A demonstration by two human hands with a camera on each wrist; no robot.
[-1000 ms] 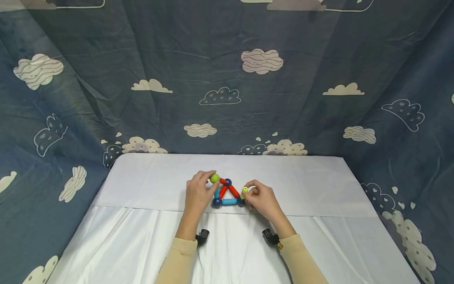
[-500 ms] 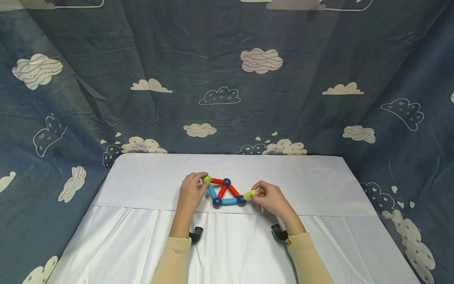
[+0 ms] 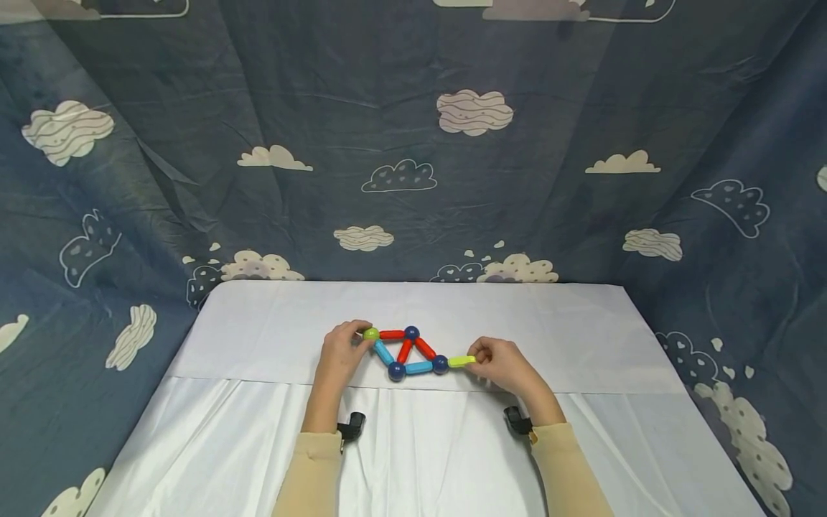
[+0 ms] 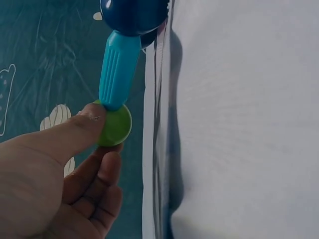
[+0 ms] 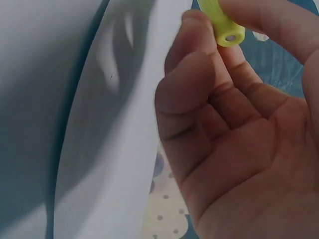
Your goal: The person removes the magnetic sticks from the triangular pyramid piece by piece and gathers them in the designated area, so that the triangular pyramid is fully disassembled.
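Observation:
My left hand (image 3: 337, 357) pinches a green ball (image 3: 371, 334) at the left corner of a joined figure of magnetic rods and balls. From that ball a light blue rod (image 4: 118, 69) runs to a dark blue ball (image 3: 397, 371), and a red rod (image 3: 391, 334) runs to another dark blue ball (image 3: 411, 332). Two more red rods and a second light blue rod (image 3: 418, 368) close a triangle. My right hand (image 3: 507, 368) pinches the outer end of a yellow-green rod (image 3: 460, 361), whose other end meets the right dark blue ball (image 3: 440, 364).
The figure lies over a white cloth-covered table (image 3: 549, 323), near a seam across the cloth. Behind and on both sides hangs a dark blue curtain (image 3: 400, 86) with cloud prints. Each wrist wears a small black camera (image 3: 352, 426).
Both hands have moved apart, the left with the green ball to the left, the right to the right. The yellow-green rod has swung down from steep to nearly level, pointing right.

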